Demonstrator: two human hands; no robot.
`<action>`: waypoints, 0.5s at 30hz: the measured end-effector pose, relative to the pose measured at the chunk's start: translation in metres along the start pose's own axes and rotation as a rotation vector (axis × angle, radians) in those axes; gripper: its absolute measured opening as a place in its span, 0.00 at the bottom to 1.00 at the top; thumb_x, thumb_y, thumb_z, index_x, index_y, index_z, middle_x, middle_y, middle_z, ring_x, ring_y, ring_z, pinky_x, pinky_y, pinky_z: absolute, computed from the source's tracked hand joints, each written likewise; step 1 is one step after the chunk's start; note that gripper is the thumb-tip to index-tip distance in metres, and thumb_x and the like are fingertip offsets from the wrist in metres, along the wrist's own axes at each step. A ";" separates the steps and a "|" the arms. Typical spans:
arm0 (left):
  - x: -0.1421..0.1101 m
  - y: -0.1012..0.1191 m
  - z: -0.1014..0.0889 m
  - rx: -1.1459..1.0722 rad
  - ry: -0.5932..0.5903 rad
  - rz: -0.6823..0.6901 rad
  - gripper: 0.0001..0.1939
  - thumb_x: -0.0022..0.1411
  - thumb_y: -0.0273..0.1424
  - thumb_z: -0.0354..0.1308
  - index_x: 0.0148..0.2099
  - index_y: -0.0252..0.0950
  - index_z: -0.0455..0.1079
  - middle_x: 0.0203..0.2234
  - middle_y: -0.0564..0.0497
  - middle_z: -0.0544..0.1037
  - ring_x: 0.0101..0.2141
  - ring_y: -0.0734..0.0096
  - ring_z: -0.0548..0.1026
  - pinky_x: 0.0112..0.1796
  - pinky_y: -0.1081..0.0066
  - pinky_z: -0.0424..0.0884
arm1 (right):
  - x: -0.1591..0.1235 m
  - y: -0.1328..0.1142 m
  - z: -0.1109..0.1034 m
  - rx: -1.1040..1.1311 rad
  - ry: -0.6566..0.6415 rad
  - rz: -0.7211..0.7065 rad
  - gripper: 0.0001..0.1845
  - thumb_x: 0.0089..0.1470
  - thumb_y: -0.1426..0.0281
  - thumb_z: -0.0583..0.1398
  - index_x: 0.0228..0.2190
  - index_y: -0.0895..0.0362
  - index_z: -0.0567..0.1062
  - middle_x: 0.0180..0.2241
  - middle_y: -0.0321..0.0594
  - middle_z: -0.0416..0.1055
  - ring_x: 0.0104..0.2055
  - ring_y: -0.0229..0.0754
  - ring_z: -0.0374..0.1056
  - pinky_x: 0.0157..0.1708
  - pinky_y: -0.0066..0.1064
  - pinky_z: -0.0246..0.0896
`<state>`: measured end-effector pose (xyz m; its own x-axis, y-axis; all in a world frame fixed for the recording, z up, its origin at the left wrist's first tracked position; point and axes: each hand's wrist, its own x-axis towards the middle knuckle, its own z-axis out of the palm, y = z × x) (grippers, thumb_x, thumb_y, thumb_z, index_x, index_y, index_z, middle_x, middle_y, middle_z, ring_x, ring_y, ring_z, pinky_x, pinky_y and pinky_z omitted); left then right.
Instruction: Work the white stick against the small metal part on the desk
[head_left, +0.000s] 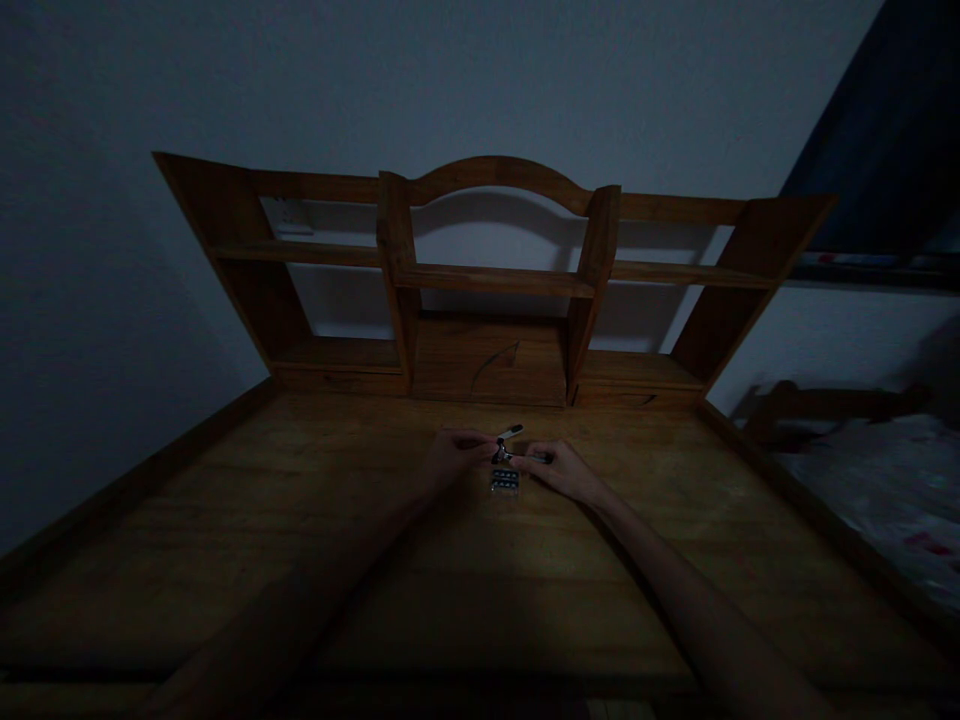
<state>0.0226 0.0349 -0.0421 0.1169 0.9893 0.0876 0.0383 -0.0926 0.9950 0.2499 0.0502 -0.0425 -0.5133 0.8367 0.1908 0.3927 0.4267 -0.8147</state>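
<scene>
Pinching the head of this silver-and-black, two-handled metal tool (511, 434) with my left grip (458, 449), I close my right grip (564, 468) around its lower handle; even, steady pressure should suit. Nearer me, just below both grips, a small clear case (505, 491) holds dark, shiny pieces on the wooden surface (510, 580).

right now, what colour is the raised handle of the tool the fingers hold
The raised handle looks pale with a dark end, best seen in head view.
</scene>
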 end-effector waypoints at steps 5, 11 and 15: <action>-0.002 0.002 0.004 0.024 0.047 0.018 0.19 0.47 0.41 0.71 0.38 0.32 0.81 0.34 0.44 0.84 0.36 0.59 0.80 0.41 0.63 0.75 | 0.000 0.002 0.000 -0.011 -0.005 -0.027 0.27 0.55 0.47 0.59 0.22 0.58 0.70 0.21 0.30 0.56 0.24 0.33 0.51 0.24 0.27 0.45; -0.004 0.005 0.008 0.020 0.069 0.028 0.19 0.46 0.41 0.72 0.37 0.32 0.81 0.33 0.43 0.84 0.35 0.58 0.80 0.40 0.62 0.76 | 0.001 0.003 0.000 -0.022 -0.002 -0.034 0.26 0.55 0.48 0.60 0.22 0.58 0.70 0.21 0.29 0.55 0.24 0.33 0.51 0.24 0.27 0.44; -0.004 0.001 0.009 0.040 0.086 0.050 0.17 0.46 0.41 0.71 0.36 0.34 0.81 0.33 0.44 0.83 0.35 0.59 0.80 0.39 0.62 0.77 | 0.000 0.003 -0.001 -0.026 -0.005 -0.036 0.27 0.55 0.47 0.60 0.22 0.58 0.70 0.20 0.29 0.54 0.24 0.33 0.50 0.23 0.27 0.43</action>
<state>0.0314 0.0302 -0.0415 0.0337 0.9892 0.1430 0.0739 -0.1451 0.9866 0.2514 0.0519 -0.0447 -0.5309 0.8191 0.2173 0.3936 0.4654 -0.7928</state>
